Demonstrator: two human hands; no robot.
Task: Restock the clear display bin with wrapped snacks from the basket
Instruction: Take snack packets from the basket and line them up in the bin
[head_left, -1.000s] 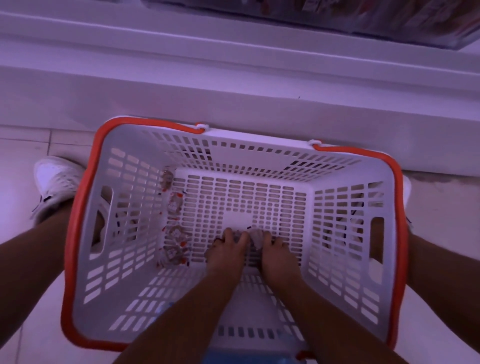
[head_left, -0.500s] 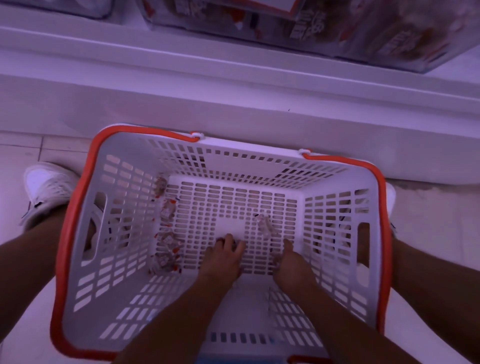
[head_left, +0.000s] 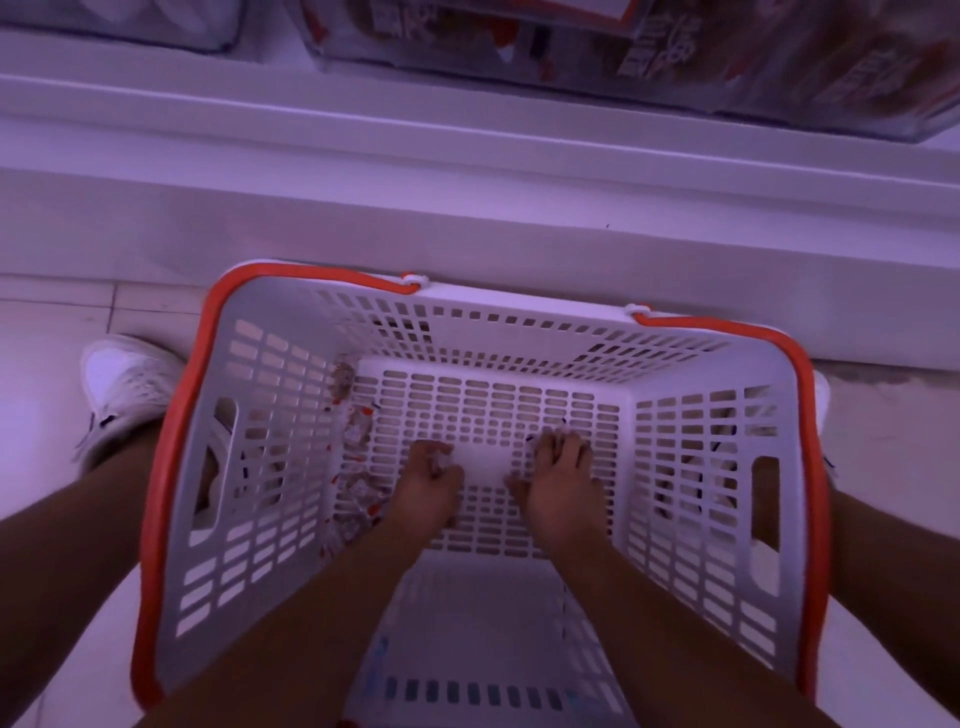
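White slatted basket (head_left: 691, 467) holds both your hands: left hand (head_left: 428, 483) grips a wrapped snack (head_left: 441, 460), right hand (head_left: 558, 478) fingers curl on another wrapped snack (head_left: 535, 439).

Clear display bin (head_left: 649, 47) cropped by top edge, contents blurred.

The basket (head_left: 717, 467) is open on top, its floor bare between both hands. Wrapped snacks (head_left: 353, 499) crowd its left wall. The shelf ledge (head_left: 467, 156) juts out just beyond the far rim.
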